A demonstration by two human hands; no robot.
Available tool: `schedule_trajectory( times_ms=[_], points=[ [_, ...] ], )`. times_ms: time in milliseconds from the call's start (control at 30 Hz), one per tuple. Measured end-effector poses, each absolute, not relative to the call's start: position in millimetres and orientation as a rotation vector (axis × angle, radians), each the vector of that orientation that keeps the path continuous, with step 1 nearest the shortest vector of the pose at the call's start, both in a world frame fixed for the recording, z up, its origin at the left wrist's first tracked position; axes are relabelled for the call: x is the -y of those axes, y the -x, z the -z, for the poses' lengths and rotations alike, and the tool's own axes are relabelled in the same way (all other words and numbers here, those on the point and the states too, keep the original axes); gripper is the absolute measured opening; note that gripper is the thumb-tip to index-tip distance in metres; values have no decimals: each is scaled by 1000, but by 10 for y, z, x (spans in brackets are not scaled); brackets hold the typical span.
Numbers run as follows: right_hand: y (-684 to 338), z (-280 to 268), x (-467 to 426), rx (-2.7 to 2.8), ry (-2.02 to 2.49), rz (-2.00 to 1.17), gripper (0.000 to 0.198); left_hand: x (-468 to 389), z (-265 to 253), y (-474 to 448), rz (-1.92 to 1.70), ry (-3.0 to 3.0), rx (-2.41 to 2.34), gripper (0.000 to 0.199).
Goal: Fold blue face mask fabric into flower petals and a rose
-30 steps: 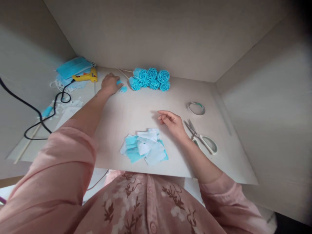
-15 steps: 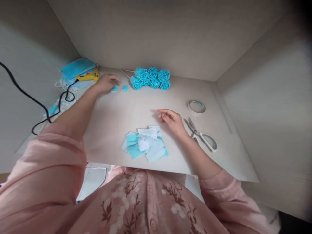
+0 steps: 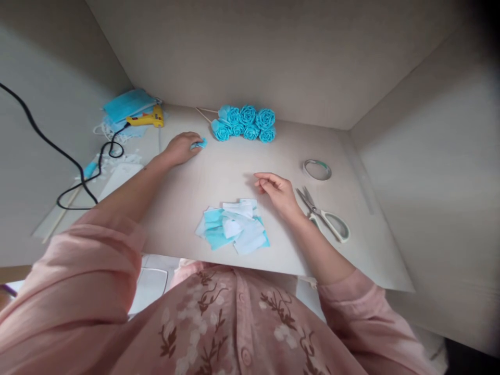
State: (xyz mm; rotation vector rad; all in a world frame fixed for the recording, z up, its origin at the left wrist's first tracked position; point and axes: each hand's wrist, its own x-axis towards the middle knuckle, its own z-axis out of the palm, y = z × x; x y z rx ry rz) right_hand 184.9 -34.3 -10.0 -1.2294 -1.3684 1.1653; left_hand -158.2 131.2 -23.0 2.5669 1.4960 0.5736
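My left fingers [image 3: 191, 137] are at the blue cloth [image 3: 202, 142], whose visible part points rightward and slightly away from me. They hide the rest, so whether they grip or merely touch it, I cannot tell. My right fingers [image 3: 269, 178] curl loosely, slightly apart from the thumb. Nearer me than these lies the scrap pile [image 3: 234, 229]; to their right, scissors [image 3: 314, 210] point away leftward.
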Motion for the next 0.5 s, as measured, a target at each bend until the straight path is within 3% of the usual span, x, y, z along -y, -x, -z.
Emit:
schedule_trajectory(
  times_ms=[233, 500],
  points=[
    [-1853, 94, 328, 1321, 1233, -1167, 31, -1081, 147, 1595, -698, -2483, -1485, 33],
    [-1862, 121, 290, 1297, 1211, -1180, 29, -907, -30, 1564, -580, -2345, -1856, 47]
  ],
)
